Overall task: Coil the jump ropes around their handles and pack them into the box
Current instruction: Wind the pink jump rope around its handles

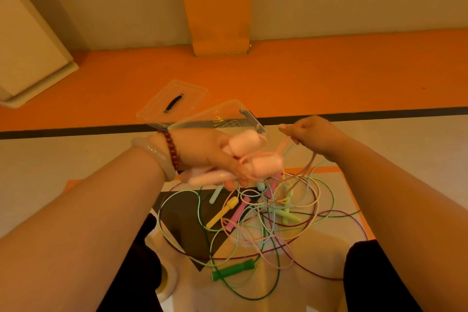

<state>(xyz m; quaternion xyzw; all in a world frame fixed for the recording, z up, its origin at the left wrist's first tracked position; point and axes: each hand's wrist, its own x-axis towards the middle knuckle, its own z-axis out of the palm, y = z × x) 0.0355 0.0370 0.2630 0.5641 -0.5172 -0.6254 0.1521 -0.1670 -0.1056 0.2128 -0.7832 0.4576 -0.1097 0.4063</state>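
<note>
Pink handles [266,164] in left hand [200,152]

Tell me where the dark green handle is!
In the head view, the dark green handle lies on the floor, low and centre, at the near edge of the rope tangle.

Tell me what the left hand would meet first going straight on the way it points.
Likely the right hand, pinching the pink rope just beyond the pink handles the left hand grips; depth is unclear, so it might pass beside it.

Held out in front, the left hand [202,152] grips pink handles [247,143] while the right hand [311,134] pinches the pink rope [282,147].
</note>
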